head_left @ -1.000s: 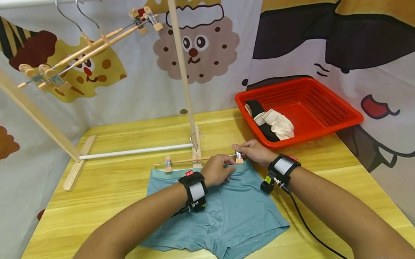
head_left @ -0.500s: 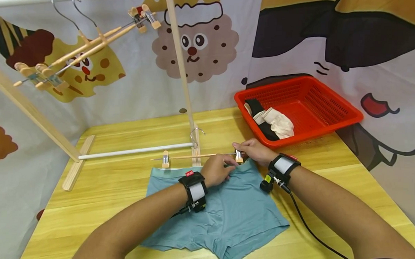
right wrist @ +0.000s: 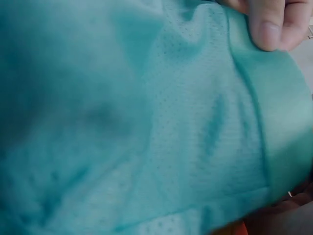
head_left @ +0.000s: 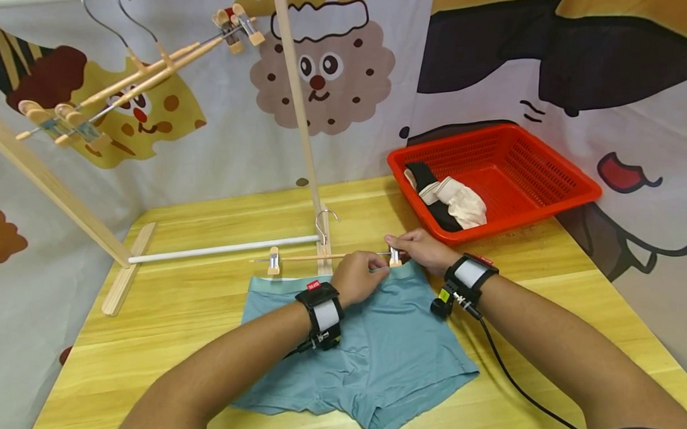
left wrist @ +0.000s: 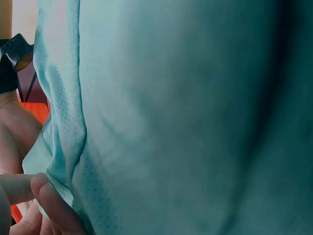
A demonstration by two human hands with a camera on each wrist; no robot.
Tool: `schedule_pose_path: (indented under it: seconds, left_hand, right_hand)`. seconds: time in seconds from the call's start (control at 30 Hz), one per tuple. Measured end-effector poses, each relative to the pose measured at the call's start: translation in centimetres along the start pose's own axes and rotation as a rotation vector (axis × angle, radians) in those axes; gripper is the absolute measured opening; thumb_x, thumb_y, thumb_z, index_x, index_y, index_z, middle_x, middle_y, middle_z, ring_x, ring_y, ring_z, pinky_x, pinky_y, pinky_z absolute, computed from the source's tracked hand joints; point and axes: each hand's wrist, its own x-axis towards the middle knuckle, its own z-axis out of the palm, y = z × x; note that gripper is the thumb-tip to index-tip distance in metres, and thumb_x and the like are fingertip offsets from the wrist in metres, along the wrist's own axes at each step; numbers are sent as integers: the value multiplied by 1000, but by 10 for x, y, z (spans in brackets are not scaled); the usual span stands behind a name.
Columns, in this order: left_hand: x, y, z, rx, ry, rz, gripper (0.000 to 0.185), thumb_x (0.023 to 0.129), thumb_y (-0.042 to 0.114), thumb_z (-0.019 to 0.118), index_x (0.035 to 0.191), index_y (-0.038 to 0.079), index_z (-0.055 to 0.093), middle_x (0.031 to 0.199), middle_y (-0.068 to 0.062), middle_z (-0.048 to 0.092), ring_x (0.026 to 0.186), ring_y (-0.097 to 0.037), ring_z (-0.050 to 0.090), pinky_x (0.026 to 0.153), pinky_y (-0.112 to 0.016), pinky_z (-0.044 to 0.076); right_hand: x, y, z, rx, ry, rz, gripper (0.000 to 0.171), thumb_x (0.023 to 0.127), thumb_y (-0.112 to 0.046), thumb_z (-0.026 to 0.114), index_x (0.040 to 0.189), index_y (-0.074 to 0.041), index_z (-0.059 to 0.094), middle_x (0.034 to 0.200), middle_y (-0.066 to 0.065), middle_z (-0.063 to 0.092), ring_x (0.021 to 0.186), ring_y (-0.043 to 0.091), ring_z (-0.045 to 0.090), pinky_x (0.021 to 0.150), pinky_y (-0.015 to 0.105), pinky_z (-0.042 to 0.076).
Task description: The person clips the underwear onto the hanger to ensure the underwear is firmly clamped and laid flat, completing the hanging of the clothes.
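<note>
Shorts (head_left: 367,348) waistband pinched by left hand (head_left: 359,279); right hand (head_left: 422,250) grips hanger clip (head_left: 395,257); red basket (head_left: 549,184) behind

Teal shorts (head_left: 367,354) lie flat, waistband at the clip hanger (head_left: 330,258).

Both wrist views are filled by the teal shorts (left wrist: 195,117), blurred at close range; the clip hanger (head_left: 330,258) does not appear in them; in the head view the left hand (head_left: 359,279) covers the shorts' waistband beside the hanger's right clip (head_left: 395,258), so the clip's bite is too small to tell; the right hand (head_left: 424,250) hides its own fingertips there.
</note>
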Motion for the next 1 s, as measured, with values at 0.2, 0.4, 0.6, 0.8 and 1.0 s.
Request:
schedule_pose_path:
  seconds: [0.2, 0.4, 0.6, 0.8, 1.0]
  left_hand:
    - [0, -1, 0, 12, -8, -24, 11, 93, 23, 71, 92, 15, 78, 88, 2, 76, 73, -7, 61, 64, -23, 47]
    - [1, 2, 0, 8, -3, -48, 12, 92, 22, 70, 92, 15, 79, 83, 1, 74, 67, -6, 57, 60, -22, 44]
    - [3, 1, 1, -4, -10, -69, 13, 91, 22, 68, 90, 14, 79, 74, 2, 68, 59, -7, 52, 54, -22, 40]
    - [5, 0, 1, -51, -34, -84, 15, 92, 21, 66, 89, 13, 79, 67, 2, 67, 54, -8, 52, 51, -22, 41]
    - [5, 0, 0, -57, -32, -85, 15, 92, 20, 66, 88, 13, 79, 60, 4, 63, 48, -7, 50, 48, -22, 39]
  right_hand:
    - [0, 0, 2, -3, 15, -5, 44, 102, -33, 59, 61, -17, 64, 59, -7, 47, 64, 11, 46, 61, 23, 35]
    - [-1, 0, 3, 12, 28, -29, 43, 101, -29, 60, 60, -16, 63, 58, -7, 45, 62, 10, 45, 60, 22, 35]
    - [-1, 1, 3, 12, 26, -53, 44, 101, -29, 59, 60, -14, 61, 59, -6, 45, 61, 11, 45, 61, 23, 35]
    - [-2, 0, 5, -15, 50, -68, 45, 101, -31, 60, 60, -12, 61, 60, -3, 47, 61, 13, 45, 60, 24, 35]
    - [-3, 0, 6, -22, 66, -78, 46, 101, -32, 60, 60, -12, 64, 59, -2, 47, 61, 14, 44, 58, 24, 34]
